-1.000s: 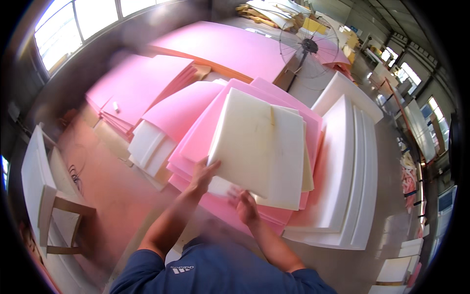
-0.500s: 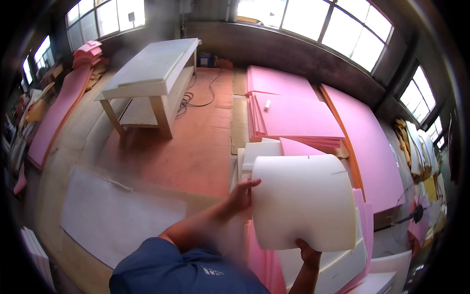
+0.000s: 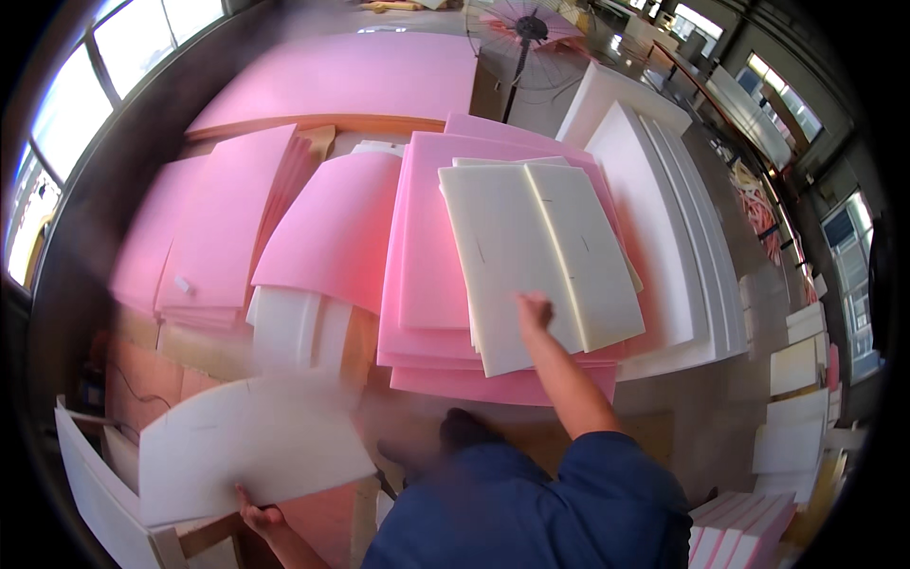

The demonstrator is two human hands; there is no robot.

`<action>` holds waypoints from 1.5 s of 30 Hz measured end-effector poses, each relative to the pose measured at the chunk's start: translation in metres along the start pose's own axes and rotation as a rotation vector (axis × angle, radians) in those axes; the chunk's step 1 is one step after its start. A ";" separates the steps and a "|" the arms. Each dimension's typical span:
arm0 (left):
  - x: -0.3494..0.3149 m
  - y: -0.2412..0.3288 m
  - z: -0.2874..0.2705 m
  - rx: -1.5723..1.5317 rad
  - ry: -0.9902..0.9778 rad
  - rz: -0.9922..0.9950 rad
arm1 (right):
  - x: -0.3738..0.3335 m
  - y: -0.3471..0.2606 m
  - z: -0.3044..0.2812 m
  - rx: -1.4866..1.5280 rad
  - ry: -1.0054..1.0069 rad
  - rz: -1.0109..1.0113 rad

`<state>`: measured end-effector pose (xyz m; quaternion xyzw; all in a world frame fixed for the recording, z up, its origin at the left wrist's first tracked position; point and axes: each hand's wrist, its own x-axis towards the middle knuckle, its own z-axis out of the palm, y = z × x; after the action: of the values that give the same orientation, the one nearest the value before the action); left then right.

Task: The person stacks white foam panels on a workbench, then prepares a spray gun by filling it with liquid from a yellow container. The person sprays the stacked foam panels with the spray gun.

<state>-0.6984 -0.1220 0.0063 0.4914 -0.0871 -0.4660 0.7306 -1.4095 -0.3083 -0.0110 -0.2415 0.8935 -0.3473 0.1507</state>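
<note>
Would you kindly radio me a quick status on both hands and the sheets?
Left hand pinching a white sheet by its edge. Right hand over cream sheets, contact unclear. Fan beyond the pink stack, away from both hands.

Lit brightly by daylight through windows (image 3: 71,104) at ten o'clock, overexposed nearly to white. Dark along the wall (image 3: 81,223) beneath. Smeared by pale haze over the upper edge of the sheet (image 3: 246,441) at eight o'clock. Bent by fisheye toward the rim, black in the corners.

One held sheet (image 3: 251,450), one fan (image 3: 533,28)
</note>
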 end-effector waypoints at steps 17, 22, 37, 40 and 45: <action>0.015 0.067 0.070 0.040 0.555 0.173 | 0.139 0.124 -0.078 0.576 0.111 0.523; 0.049 0.098 0.088 0.027 0.525 0.312 | 0.038 -0.133 -0.008 0.547 0.067 -0.263; 0.024 0.294 -0.164 0.056 1.042 1.100 | -0.469 -0.662 0.191 0.543 -0.996 -1.499; -0.026 0.340 -0.199 -0.137 1.262 1.169 | -0.604 -0.700 0.243 0.594 -1.284 -1.588; -0.098 0.378 -0.215 -0.240 1.236 1.512 | -0.805 -0.769 0.325 0.964 -1.837 -1.250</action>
<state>-0.4018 0.1207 0.2326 0.3861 0.0669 0.4575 0.7982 -0.3412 -0.5482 0.3716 -0.7070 -0.0387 -0.3565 0.6096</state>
